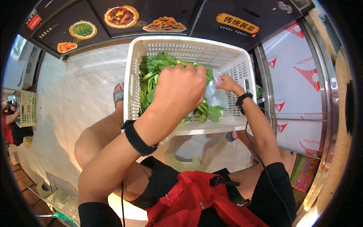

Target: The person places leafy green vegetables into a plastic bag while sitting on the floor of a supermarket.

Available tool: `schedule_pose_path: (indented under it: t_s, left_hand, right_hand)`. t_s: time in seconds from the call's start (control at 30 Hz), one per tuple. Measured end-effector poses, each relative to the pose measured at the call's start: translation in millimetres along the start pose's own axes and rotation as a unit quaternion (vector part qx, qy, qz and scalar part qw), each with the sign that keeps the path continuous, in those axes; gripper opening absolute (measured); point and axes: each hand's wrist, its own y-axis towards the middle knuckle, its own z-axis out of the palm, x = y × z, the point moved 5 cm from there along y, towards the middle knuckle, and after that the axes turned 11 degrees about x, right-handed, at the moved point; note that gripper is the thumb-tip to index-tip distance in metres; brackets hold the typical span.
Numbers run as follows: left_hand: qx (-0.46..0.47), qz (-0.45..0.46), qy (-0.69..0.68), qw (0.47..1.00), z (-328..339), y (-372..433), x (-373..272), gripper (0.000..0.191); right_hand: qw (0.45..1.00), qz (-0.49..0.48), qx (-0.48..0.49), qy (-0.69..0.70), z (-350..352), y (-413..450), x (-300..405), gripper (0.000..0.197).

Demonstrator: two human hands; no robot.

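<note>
A white perforated plastic crate (187, 131) stands before me, with leafy green vegetables (150, 85) heaped mostly in its left and middle parts. My left hand (181, 82) is raised over the greens, its fingers curled down; its back hides whatever may be in the fingers. At the crate's right side my right hand (227, 83) has thumb and forefinger close together at the edge of a clear plastic bag (217, 93). Some leafy stalks (210, 112) lie at the lower end of the bag. Both wrists wear black straps.
Dark cabinet panels (158, 17) with food pictures stand behind the crate. Film-covered metal panels (297, 73) rise at the right. My knees flank the crate's near side. At the far left, a person in red (8, 124) is beside another crate (28, 109).
</note>
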Motion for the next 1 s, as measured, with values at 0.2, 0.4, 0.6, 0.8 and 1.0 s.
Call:
schedule_pose_path:
  t_s: [0.2, 0.4, 0.6, 0.8, 1.0]
  left_hand:
    - [-0.002, 0.001, -0.032, 0.999, -8.1, 4.3, -12.6, 0.012]
    - [-0.031, 0.016, -0.041, 0.999, -0.4, 16.4, -20.3, 0.014]
    - [-0.001, 0.028, -0.025, 0.999, 10.2, 19.9, -26.3, 0.014]
    - [0.047, 0.069, -0.312, 0.946, 20.7, 20.0, -46.5, 0.051]
    - [0.115, 0.05, -0.396, 0.909, 43.8, 14.7, -84.2, 0.056]
  right_hand:
    - [0.997, 0.019, -0.052, 0.058, -49.8, -47.3, 23.5, 0.029]
    - [0.971, -0.037, -0.135, 0.192, -103.3, -103.2, 56.1, 0.027]
    - [0.939, -0.036, -0.136, 0.315, -156.6, -176.5, 144.6, 0.029]
    - [0.829, -0.041, -0.173, 0.53, -162.6, -219.6, 180.9, 0.026]
    - [0.743, -0.027, -0.178, 0.644, -136.8, -216.9, 175.7, 0.036]
